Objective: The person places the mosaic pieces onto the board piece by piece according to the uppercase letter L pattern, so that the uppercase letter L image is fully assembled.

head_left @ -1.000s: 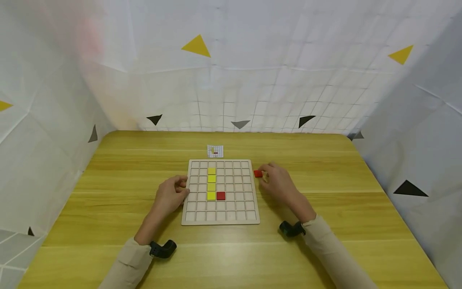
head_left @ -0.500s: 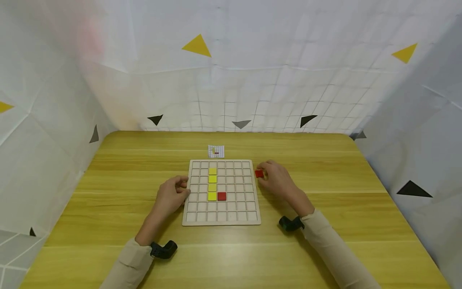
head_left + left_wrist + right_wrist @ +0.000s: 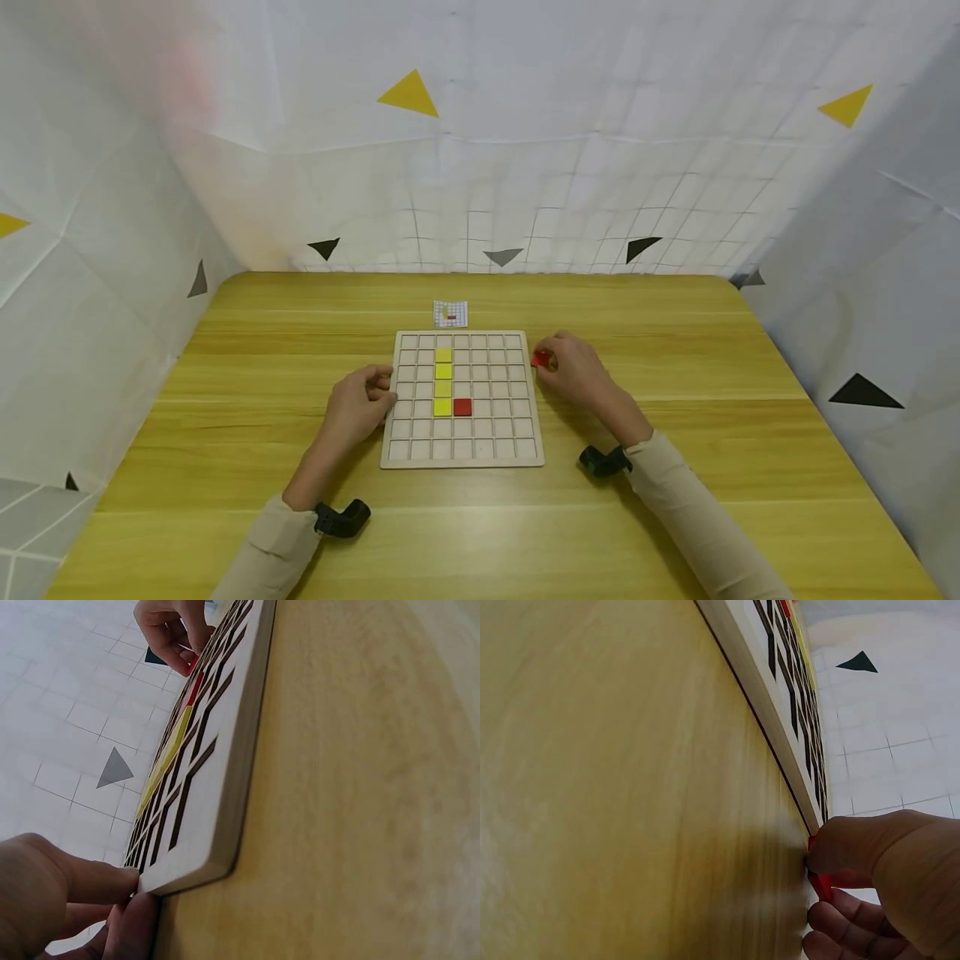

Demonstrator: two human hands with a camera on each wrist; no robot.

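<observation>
A light wooden grid board (image 3: 462, 463) lies flat on the table. Several yellow square tiles (image 3: 443, 372) form a column on it, and a red square tile (image 3: 462, 407) sits just right of the lowest one. My left hand (image 3: 354, 407) grips the board's left edge between thumb and fingers, as the left wrist view shows. Just beyond the board's right edge, my right hand (image 3: 576, 367) pinches a second red tile (image 3: 538, 359). In the right wrist view, this red tile (image 3: 821, 886) is tilted and partly covered by the thumb.
A small printed card (image 3: 451, 314) with a grid and coloured squares lies behind the board. The wood-grain table (image 3: 480, 533) is enclosed by pale sheet walls (image 3: 480, 183) at the back and sides. A dark device (image 3: 342, 518) is strapped at each wrist.
The red tile in my right hand has shifted between the fingers, and less of it shows now. My left hand stays at the board's edge. The tiles on the board keep their places.
</observation>
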